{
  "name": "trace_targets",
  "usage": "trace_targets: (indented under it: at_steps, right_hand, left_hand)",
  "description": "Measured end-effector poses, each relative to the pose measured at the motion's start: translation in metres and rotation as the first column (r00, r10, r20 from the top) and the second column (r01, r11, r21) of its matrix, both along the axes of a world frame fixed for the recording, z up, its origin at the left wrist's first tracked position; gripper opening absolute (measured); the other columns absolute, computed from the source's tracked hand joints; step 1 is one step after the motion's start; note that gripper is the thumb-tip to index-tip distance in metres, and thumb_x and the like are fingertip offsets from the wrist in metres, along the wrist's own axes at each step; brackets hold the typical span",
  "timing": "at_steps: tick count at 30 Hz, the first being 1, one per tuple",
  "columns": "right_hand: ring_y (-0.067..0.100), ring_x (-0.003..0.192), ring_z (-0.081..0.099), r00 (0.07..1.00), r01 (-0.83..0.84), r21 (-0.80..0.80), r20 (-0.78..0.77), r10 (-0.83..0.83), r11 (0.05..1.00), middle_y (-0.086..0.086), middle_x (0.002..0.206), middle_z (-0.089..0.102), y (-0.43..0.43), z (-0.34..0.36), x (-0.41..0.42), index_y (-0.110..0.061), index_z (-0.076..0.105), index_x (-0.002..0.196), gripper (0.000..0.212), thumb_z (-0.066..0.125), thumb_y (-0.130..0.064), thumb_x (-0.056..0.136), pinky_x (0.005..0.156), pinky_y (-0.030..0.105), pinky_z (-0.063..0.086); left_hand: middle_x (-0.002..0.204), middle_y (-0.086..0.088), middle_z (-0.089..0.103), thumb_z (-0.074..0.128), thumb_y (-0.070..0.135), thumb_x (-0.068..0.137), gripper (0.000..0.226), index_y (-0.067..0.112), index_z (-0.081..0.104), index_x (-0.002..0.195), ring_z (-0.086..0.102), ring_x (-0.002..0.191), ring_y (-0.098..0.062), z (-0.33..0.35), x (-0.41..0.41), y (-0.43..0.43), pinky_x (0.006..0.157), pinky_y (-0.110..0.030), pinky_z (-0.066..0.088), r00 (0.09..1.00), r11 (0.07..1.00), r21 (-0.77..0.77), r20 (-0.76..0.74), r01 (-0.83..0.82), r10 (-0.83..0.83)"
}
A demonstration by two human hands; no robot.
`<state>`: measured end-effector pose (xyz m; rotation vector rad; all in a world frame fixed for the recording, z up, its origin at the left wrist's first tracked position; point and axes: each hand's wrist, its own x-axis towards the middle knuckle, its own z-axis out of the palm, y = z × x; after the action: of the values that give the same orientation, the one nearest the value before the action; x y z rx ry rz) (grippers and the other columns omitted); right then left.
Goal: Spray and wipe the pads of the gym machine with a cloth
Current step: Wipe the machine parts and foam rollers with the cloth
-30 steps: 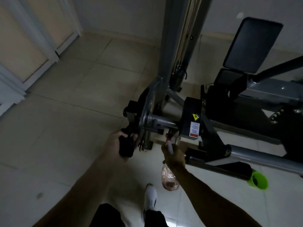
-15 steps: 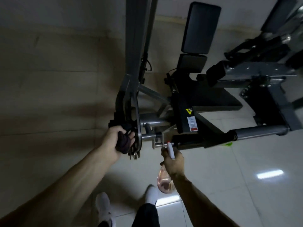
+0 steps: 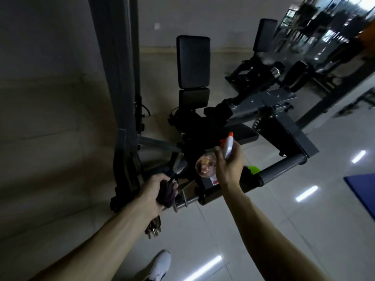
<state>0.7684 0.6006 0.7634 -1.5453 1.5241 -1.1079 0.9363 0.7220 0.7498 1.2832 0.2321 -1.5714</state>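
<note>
My right hand (image 3: 228, 167) grips a spray bottle (image 3: 205, 166) with a white and orange head and a clear, pinkish body, raised over the machine's frame with the nozzle aimed toward the pads. My left hand (image 3: 155, 190) clutches a dark cloth (image 3: 167, 194) against a lever at the machine's near left end. The black back pad (image 3: 192, 61) stands upright at the far side, with a smaller black pad (image 3: 193, 98) directly below it. A black roller pad (image 3: 249, 180) runs along the near bar, just right of my right hand.
The grey upright column (image 3: 119, 67) of the machine rises at left. A second machine with a black pad (image 3: 264, 35) stands at the back right before a mirror. A blue mat (image 3: 363, 189) lies on the tiled floor at right. My white shoe (image 3: 160, 264) is below.
My right hand has lifted the spray bottle up and to the right, tipping its head toward the pads. My left hand stays on the cloth. The view has swung to the right.
</note>
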Motion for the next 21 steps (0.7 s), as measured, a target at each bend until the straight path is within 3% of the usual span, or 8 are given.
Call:
trace_targets:
  at_steps: [4,6,9,12,14,16,19,21]
  right_hand:
    - [0.005,0.106,0.061,0.999,-0.036,0.014,0.024,0.036,0.999,-0.025,0.113,0.056,-0.024,-0.007,0.018,-0.04,0.043,0.138,0.047,0.068,-0.035,0.098,0.096,0.048,0.058]
    - [-0.01,0.094,0.06,0.998,-0.064,0.034,0.003,0.064,0.997,-0.022,0.103,0.056,-0.026,-0.009,0.024,-0.036,0.045,0.139,0.045,0.067,-0.032,0.1,0.088,0.033,0.06]
    - [-0.025,0.084,0.056,0.995,-0.083,0.048,-0.044,0.085,0.995,-0.019,0.095,0.053,-0.021,-0.015,0.022,-0.025,0.046,0.14,0.046,0.068,-0.021,0.099,0.062,0.005,0.05]
    - [-0.026,0.092,0.055,0.994,-0.086,0.061,-0.066,0.09,0.994,-0.024,0.1,0.057,-0.016,-0.024,0.013,-0.026,0.044,0.143,0.057,0.074,-0.021,0.095,0.061,0.003,0.047]
    - [-0.022,0.096,0.058,0.993,-0.088,0.106,-0.069,0.096,0.99,-0.032,0.104,0.061,-0.012,-0.031,0.008,-0.026,0.041,0.145,0.062,0.076,-0.02,0.094,0.071,0.011,0.053]
    - [-0.01,0.109,0.06,0.986,-0.08,0.101,-0.137,0.094,0.992,-0.039,0.121,0.054,-0.007,-0.038,0.004,-0.026,0.033,0.154,0.078,0.079,-0.027,0.091,0.09,0.031,0.058]
    - [0.011,0.138,0.049,0.98,-0.059,0.147,-0.177,0.085,0.987,-0.011,0.158,0.041,0.005,-0.043,0.001,-0.036,0.012,0.162,0.108,0.084,-0.044,0.083,0.11,0.043,0.047]
    - [0.014,0.146,0.041,0.988,-0.019,0.179,-0.149,0.046,0.984,-0.013,0.164,0.033,0.015,-0.042,0.001,-0.043,0.002,0.162,0.118,0.086,-0.05,0.079,0.113,0.04,0.041]
  left_hand:
    - [0.06,-0.012,0.064,0.055,0.008,0.093,0.013,0.004,0.058,0.081,0.057,0.067,-0.025,0.009,0.01,-0.015,0.068,-0.033,0.049,1.0,1.0,0.013,0.019,0.001,-0.001]
    - [0.06,-0.01,0.065,0.056,0.008,0.093,0.012,0.002,0.06,0.083,0.06,0.068,-0.023,0.007,0.015,-0.024,0.073,-0.033,0.051,1.0,1.0,0.022,0.005,-0.019,0.019]
    - [0.069,-0.011,0.066,0.056,0.007,0.093,0.009,0.0,0.061,0.089,0.063,0.07,-0.021,-0.001,0.021,-0.035,0.075,-0.034,0.053,1.0,0.999,0.029,0.009,-0.015,0.014]
    - [0.074,-0.013,0.065,0.056,0.006,0.094,0.008,0.0,0.059,0.091,0.064,0.073,-0.022,-0.007,0.023,-0.039,0.078,-0.036,0.053,1.0,0.999,0.032,0.004,0.016,-0.017]
    - [0.065,-0.012,0.067,0.056,0.007,0.094,0.007,0.0,0.058,0.092,0.064,0.073,-0.023,-0.013,0.026,-0.043,0.074,-0.037,0.055,0.998,0.997,0.046,0.009,0.068,-0.069]
    - [0.073,-0.014,0.068,0.057,0.009,0.093,0.009,0.001,0.059,0.097,0.064,0.072,-0.024,-0.018,0.029,-0.049,0.061,-0.034,0.058,0.99,0.988,0.066,0.006,0.139,-0.14]
    - [0.085,-0.014,0.06,0.055,0.007,0.094,0.007,0.001,0.058,0.091,0.063,0.073,-0.023,-0.027,0.032,-0.054,0.07,-0.035,0.052,0.976,0.973,0.078,-0.015,0.217,-0.216]
    - [0.086,-0.013,0.059,0.054,0.007,0.094,0.008,0.0,0.059,0.094,0.062,0.073,-0.022,-0.033,0.034,-0.055,0.072,-0.034,0.051,0.956,0.953,0.077,-0.039,0.295,-0.292]
